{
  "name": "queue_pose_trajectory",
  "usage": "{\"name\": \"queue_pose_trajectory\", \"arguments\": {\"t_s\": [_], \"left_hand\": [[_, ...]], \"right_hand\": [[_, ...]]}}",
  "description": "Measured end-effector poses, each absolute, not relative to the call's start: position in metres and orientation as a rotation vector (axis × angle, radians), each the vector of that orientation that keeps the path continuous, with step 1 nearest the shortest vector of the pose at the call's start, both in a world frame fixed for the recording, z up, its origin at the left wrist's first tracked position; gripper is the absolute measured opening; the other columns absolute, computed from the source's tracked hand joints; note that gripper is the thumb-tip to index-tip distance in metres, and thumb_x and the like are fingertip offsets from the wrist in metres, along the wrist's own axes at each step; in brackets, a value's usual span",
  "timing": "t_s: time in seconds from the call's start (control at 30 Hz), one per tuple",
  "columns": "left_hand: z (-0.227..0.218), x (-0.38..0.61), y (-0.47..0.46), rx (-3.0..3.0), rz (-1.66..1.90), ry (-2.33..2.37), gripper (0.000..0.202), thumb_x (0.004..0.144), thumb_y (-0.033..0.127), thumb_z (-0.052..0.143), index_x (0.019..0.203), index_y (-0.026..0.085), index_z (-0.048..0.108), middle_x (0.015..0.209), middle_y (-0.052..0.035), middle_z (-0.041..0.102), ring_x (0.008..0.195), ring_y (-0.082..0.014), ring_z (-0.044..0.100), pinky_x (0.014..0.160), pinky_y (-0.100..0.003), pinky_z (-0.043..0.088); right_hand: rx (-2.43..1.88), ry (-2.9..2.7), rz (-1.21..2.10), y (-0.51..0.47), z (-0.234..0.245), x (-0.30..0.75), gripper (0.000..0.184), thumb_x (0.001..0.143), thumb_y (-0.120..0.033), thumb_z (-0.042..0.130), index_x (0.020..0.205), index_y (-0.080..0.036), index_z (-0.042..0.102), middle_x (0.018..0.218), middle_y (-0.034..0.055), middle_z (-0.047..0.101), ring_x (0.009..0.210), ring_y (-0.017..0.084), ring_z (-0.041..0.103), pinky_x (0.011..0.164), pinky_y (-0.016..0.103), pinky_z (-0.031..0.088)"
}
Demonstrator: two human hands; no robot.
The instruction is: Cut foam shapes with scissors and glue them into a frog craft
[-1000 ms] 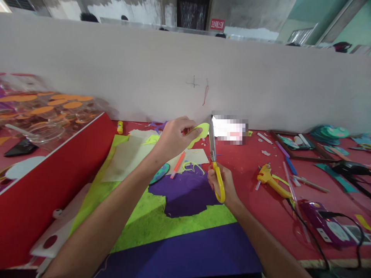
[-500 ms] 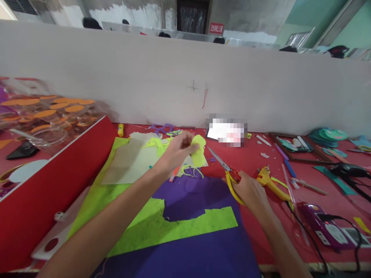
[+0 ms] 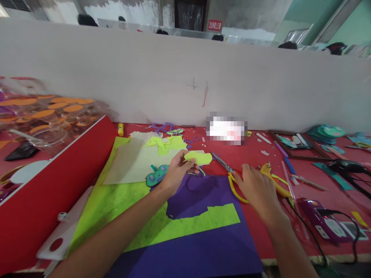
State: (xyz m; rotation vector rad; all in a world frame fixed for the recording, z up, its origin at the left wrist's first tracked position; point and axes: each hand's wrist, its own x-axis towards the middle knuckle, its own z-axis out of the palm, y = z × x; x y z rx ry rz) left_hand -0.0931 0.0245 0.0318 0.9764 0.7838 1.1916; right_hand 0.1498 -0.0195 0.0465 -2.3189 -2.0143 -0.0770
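Note:
My left hand [image 3: 181, 170] pinches a small bright yellow-green felt cutout [image 3: 199, 157] with rounded lobes, raised above the purple felt sheet [image 3: 191, 251]. My right hand [image 3: 257, 189] is on the handles of yellow-and-red scissors [image 3: 228, 170], low over the red table; the blades point up and left toward the cutout. The fingertips are partly hidden. Beside my left wrist lies a teal cloud-shaped piece [image 3: 156, 175] with round spots. A yellow-green felt sheet [image 3: 203, 221] with a cut-away edge is spread over the purple one.
A yellow glue gun [image 3: 275, 183] lies right of my right hand, near a purple device [image 3: 326, 224] with a cable. A red divider [image 3: 58, 181] borders the left, with orange-topped clear cups [image 3: 46, 114] beyond. Behind stands a white partition [image 3: 145, 77].
My left hand has come down and turned the cutout from upright to lying sideways. The teal piece now shows beside it. My right hand has shifted slightly right over the scissors.

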Motion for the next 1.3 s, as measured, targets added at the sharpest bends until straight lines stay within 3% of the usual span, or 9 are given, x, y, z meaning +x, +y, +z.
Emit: {"name": "queue_pose_trajectory", "arguments": {"t_s": [0.13,0.2,0.3,0.4,0.57,0.73,0.93,1.17,1.3], "left_hand": [[0.02,-0.094,0.024,0.957,1.201,0.768,0.037,0.078,0.035,0.081,0.09,0.018,0.051,0.081,0.0009,0.067,0.07,-0.0131,0.069,0.07,-0.028,0.059],[0.019,-0.096,0.023,1.01,1.205,0.797,0.037,0.079,0.038,0.08,0.09,0.018,0.051,0.08,0.0006,0.068,0.069,-0.0138,0.069,0.071,-0.029,0.058],[0.019,-0.097,0.022,1.165,1.197,0.852,0.034,0.082,0.041,0.076,0.09,0.019,0.052,0.076,0.0023,0.064,0.068,-0.0139,0.067,0.07,-0.028,0.056],[0.016,-0.098,0.02,1.364,1.178,0.945,0.028,0.087,0.04,0.071,0.091,0.019,0.054,0.075,0.0033,0.059,0.068,-0.0121,0.06,0.066,-0.025,0.049],[0.006,-0.099,0.019,1.516,1.154,1.064,0.025,0.091,0.041,0.066,0.091,0.018,0.057,0.077,0.0028,0.054,0.067,-0.0109,0.049,0.062,-0.024,0.04],[0.01,-0.1,0.018,1.403,1.133,1.078,0.028,0.089,0.044,0.067,0.089,0.02,0.054,0.072,0.0047,0.052,0.064,-0.0111,0.05,0.062,-0.023,0.04],[0.013,-0.098,0.016,1.383,1.141,1.115,0.029,0.088,0.047,0.066,0.088,0.02,0.053,0.068,0.0048,0.055,0.063,-0.0121,0.054,0.063,-0.024,0.041],[0.006,-0.099,0.012,1.538,1.107,1.139,0.021,0.094,0.039,0.061,0.092,0.02,0.055,0.072,0.003,0.058,0.067,-0.0141,0.057,0.065,-0.025,0.041],[0.014,-0.102,0.009,1.88,1.051,1.223,0.021,0.098,0.039,0.056,0.092,0.02,0.057,0.081,-0.001,0.062,0.074,-0.0165,0.057,0.07,-0.028,0.041]], "right_hand": [[-1.542,-1.936,0.539,0.003,0.058,0.12,0.038,0.1,-0.05,0.052,0.127,-0.023,0.058,0.105,0.0101,0.075,0.096,0.026,0.072,0.08,0.035,0.053],[-1.231,-1.98,0.745,0.017,0.052,0.107,0.033,0.098,-0.051,0.056,0.115,-0.024,0.064,0.099,0.0066,0.074,0.091,0.023,0.07,0.076,0.031,0.052],[-1.105,-1.893,0.926,0.031,0.033,0.095,0.031,0.098,-0.051,0.057,0.086,-0.022,0.064,0.073,0.0002,0.066,0.066,0.017,0.062,0.062,0.027,0.046],[-1.084,-1.643,1.065,0.032,0.013,0.092,0.032,0.094,-0.05,0.063,0.079,-0.022,0.059,0.061,-0.0043,0.056,0.054,0.013,0.053,0.054,0.026,0.041],[-1.057,-1.366,1.159,0.027,-0.004,0.089,0.033,0.09,-0.051,0.069,0.078,-0.021,0.06,0.058,-0.0054,0.052,0.051,0.012,0.05,0.05,0.024,0.041],[-0.996,-1.033,1.219,0.03,-0.004,0.09,0.041,0.09,-0.061,0.064,0.085,-0.021,0.066,0.061,-0.0035,0.054,0.05,0.012,0.051,0.046,0.025,0.042],[-0.996,-1.037,1.213,0.03,-0.004,0.094,0.049,0.089,-0.069,0.058,0.08,-0.021,0.065,0.058,-0.0021,0.055,0.05,0.013,0.051,0.047,0.025,0.041],[-1.121,-1.25,1.169,0.031,-0.008,0.095,0.034,0.084,-0.052,0.073,0.074,-0.021,0.064,0.057,-0.004,0.054,0.052,0.013,0.051,0.049,0.026,0.041],[-1.13,-1.243,1.13,0.034,-0.008,0.1,0.032,0.085,-0.05,0.072,0.074,-0.021,0.064,0.056,-0.0045,0.054,0.051,0.013,0.05,0.051,0.026,0.041]]}}
